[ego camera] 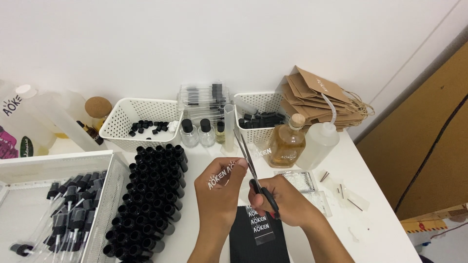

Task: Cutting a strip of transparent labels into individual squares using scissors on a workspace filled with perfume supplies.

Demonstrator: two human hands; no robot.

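- Left hand (217,187) pinches a clear label strip (225,176) with white lettering between thumb and fingers, held up over the white table (375,214)
- Right hand (280,199) grips black-handled scissors (251,163), blades parted and pointing up and away, right beside the strip's far end
- To cut well, I judge the strip should stay taut and flat, the blades should meet it square in a gap between two printed marks, and the left fingertips should stay clear of the blade line
- Below the hands lies a black card (258,243) carrying a short strip with three more white marks
- Counts: two hands, one pair of scissors, one strip in hand
- Two white perforated baskets (127,113) at the back, each holding small black caps, too many and too small to count
- One amber bottle (287,141) with a cork stopper, one white squeeze bottle (319,141) beside it
- Three small clear bottles (197,132) with black caps stand between the baskets
- A dense block of black-capped bottles (151,195) left of the hands, dozens, not countable
- One white tray (58,163) at far left, full of black spray pumps
- One stack of brown paper bags (317,97) at the back right
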